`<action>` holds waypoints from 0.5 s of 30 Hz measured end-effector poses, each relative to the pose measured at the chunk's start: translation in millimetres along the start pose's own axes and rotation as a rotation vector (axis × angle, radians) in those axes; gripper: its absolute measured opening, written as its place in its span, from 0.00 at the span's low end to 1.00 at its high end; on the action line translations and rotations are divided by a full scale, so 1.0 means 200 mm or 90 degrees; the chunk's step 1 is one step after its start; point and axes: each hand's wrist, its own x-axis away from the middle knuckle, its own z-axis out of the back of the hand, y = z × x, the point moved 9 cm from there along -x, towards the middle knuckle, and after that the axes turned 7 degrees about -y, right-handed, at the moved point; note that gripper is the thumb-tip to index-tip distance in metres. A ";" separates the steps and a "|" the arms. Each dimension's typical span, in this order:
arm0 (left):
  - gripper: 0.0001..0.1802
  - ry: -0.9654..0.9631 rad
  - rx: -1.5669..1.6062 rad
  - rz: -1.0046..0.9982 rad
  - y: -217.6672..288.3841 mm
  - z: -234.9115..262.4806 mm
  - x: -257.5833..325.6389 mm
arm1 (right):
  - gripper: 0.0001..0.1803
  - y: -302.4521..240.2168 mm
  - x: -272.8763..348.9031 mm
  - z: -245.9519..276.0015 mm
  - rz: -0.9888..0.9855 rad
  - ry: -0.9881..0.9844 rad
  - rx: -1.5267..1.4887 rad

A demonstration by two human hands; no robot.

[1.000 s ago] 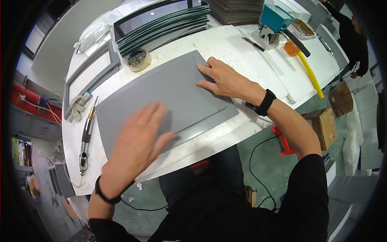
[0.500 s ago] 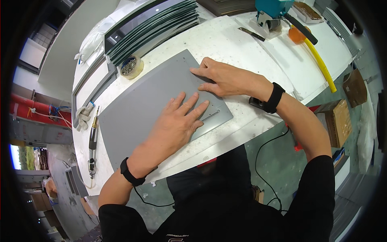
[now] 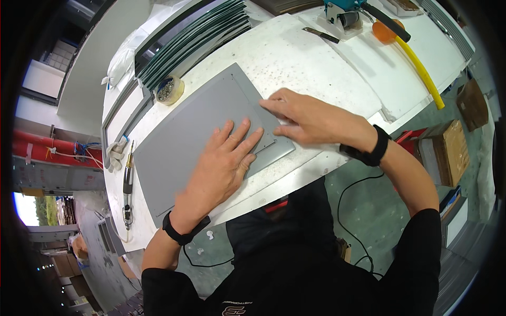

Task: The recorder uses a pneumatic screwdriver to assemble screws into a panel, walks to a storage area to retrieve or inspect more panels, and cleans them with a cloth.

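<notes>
A flat grey panel (image 3: 184, 131) lies on the white worktable. Near its right end it has a raised or layered strip and a few small holes. My left hand (image 3: 224, 158) rests flat on the panel with its fingers spread. At the panel's right edge is my right hand (image 3: 305, 116); its index finger and thumb are apart, their tips just over the edge, and the other fingers curl underneath. Nothing shows between the finger and thumb. Past the left end of the panel lies a slim screwdriver-like power tool (image 3: 128, 181) with a brass-coloured tip.
A round tub of small screws (image 3: 169, 90) stands behind the panel, near stacked dark green sheets (image 3: 192, 42). A glove (image 3: 115, 152) lies at left. Far right are a flat metal strip (image 3: 320, 35), a teal machine (image 3: 345, 13) and a yellow-handled tool (image 3: 419, 68). Boxes (image 3: 445, 150) stand on the floor.
My right hand has slid outward across the panel, from on its surface to its right edge. The left hand stays flat on the panel. The whole view has shifted slightly.
</notes>
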 end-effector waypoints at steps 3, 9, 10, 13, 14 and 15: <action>0.29 -0.028 -0.018 0.001 0.03 -0.02 0.03 | 0.39 -0.10 0.16 -0.02 0.060 0.058 0.041; 0.39 -0.025 -0.040 0.009 0.06 -0.06 0.05 | 0.38 -0.19 0.28 -0.10 0.043 0.165 0.084; 0.40 -0.010 -0.052 0.005 0.07 -0.06 0.05 | 0.38 -0.20 0.29 -0.10 0.049 0.175 0.083; 0.39 0.007 -0.058 0.007 0.09 -0.06 0.06 | 0.38 -0.18 0.28 -0.11 0.046 0.177 0.074; 0.39 0.010 -0.065 0.009 0.09 -0.06 0.06 | 0.40 -0.18 0.28 -0.11 0.043 0.174 0.086; 0.38 0.025 -0.063 0.005 0.10 -0.05 0.06 | 0.42 -0.17 0.28 -0.12 0.029 0.156 0.100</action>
